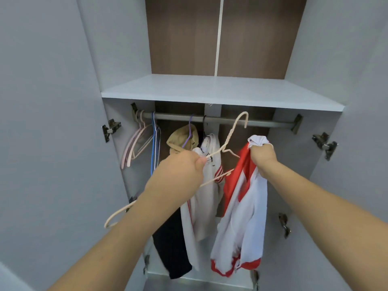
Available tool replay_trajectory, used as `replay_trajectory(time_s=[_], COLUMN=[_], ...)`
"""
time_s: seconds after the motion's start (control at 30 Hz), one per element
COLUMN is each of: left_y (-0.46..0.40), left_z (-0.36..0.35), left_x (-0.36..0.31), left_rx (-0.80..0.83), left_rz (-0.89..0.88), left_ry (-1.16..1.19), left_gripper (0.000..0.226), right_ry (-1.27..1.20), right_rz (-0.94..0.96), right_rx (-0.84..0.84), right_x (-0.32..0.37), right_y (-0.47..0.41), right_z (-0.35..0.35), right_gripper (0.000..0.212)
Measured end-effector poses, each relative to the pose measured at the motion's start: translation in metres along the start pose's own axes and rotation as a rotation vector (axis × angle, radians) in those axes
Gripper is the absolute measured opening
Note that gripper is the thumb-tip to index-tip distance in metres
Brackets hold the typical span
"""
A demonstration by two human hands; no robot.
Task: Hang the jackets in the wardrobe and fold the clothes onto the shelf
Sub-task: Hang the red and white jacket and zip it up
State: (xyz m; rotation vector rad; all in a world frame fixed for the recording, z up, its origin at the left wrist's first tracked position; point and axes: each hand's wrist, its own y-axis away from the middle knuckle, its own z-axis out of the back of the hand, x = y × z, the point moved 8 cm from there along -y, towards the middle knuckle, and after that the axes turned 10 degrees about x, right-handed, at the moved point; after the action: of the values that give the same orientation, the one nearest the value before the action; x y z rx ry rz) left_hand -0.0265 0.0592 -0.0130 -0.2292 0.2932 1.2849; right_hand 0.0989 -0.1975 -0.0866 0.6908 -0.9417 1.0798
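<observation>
Head cam: both hands up in front of the open wardrobe [117, 49], just below the shelf [220, 89].

L hand [184, 164] is closed round a beige hanger [228, 139], gripping near the neck/shoulder junction. Hook end points up and right, tip overlapping the rail [262, 122] in view; can't tell if it actually touches. Hanger's long axis runs diagonal: lower-left end pokes out under the L forearm, the other shoulder arm reaches toward the jacket.

R hand [263, 156] is fisted on the red/white jacket [241, 206], bunched at the collar end. Rest of the garment hangs straight down, hem near the wardrobe floor. Jacket isn't on the hanger yet.

Key relation: jacket lies just right of the hanger's free shoulder arm, close by, long axis vertical. Hanger is tilted, so its right arm already aims at the collar opening. L hand is the nearer one to the rail slot; R hand is just carrying weight.

My read: next step is to thread the hanger arm into the neck, then level the hanger and hook it. Risk is the bunched collar; the opening looks closed up in the R fist, prob needs a regrip.

On the rail already: tan garment [182, 139] on a purple hanger [190, 133], white jacket [201, 196], dark garment [172, 248] lower down. Spare hangers [138, 141] bunched far left. Free rail to the right of the hung items.
</observation>
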Motion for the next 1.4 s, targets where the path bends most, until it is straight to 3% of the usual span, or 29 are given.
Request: replay_trajectory(time_s=[0.1,0.23,0.33,0.47,0.63,0.77,0.87,0.93,1.03,1.1,1.17,1.2,1.27,1.33,1.4], left_y=[0.007,0.025,0.031,0.024,-0.014,-0.043,-0.05,-0.054,-0.052,-0.029,-0.001,0.009,0.008,-0.037,-0.075], left_z=[0.012,0.046,0.049,0.031,-0.002,-0.036,-0.036,-0.029,-0.017,0.005,0.008,0.002,-0.021,-0.063,-0.108], left_x=[-0.007,-0.013,-0.032,-0.058,-0.067,-0.065,-0.059,-0.056,-0.058,-0.069,-0.084,-0.092,-0.098,-0.072,-0.044], left_rx=[-0.022,-0.098,-0.067,0.012,-0.057,-0.037,-0.068,-0.116,-0.286,-0.641,-0.928,-0.961,-0.796,-0.477,-0.106], left_rz=[0.0,0.001,-0.031,-0.085,-0.092,-0.104,-0.165,-0.197,-0.229,-0.281,-0.428,-0.558,-0.706,-0.429,-0.181], left_ry=[0.067,0.173,0.173,0.161,0.2,0.447,0.662,0.668,0.48,0.169,0.016,0.004,0.109,0.296,0.529], left_gripper=[0.037,0.043,0.044,0.045,0.041,0.047,0.047,0.046,0.04,0.009,0.019,0.02,0.012,0.023,0.054], right_ry=[0.038,0.06,0.042,0.019,-0.036,0.08,0.275,0.337,0.549,0.58,0.5,0.455,0.347,0.248,0.19], right_rz=[0.095,0.01,-0.062,-0.011,0.099,0.398,0.707,0.766,0.672,0.654,0.663,0.637,0.581,0.565,0.587], right_rx=[-0.041,-0.14,-0.135,-0.199,-0.073,0.006,0.037,0.058,0.132,-0.004,-0.162,-0.203,-0.22,-0.227,-0.195], right_x=[0.012,0.005,-0.006,-0.011,0.003,0.042,0.075,0.09,0.095,0.103,0.112,0.115,0.12,0.123,0.13], right_y=[-0.001,-0.008,-0.006,0.0,0.014,0.048,0.082,0.089,0.077,0.074,0.074,0.069,0.06,0.056,0.061], right_z=[0.024,0.074,0.091,0.099,0.092,0.077,0.077,0.086,0.085,0.093,0.106,0.111,0.117,0.12,0.118], right_gripper=[0.023,0.029,0.033,0.028,0.011,0.01,0.024,0.03,0.036,0.033,0.028,0.025,0.024,0.015,0.014])
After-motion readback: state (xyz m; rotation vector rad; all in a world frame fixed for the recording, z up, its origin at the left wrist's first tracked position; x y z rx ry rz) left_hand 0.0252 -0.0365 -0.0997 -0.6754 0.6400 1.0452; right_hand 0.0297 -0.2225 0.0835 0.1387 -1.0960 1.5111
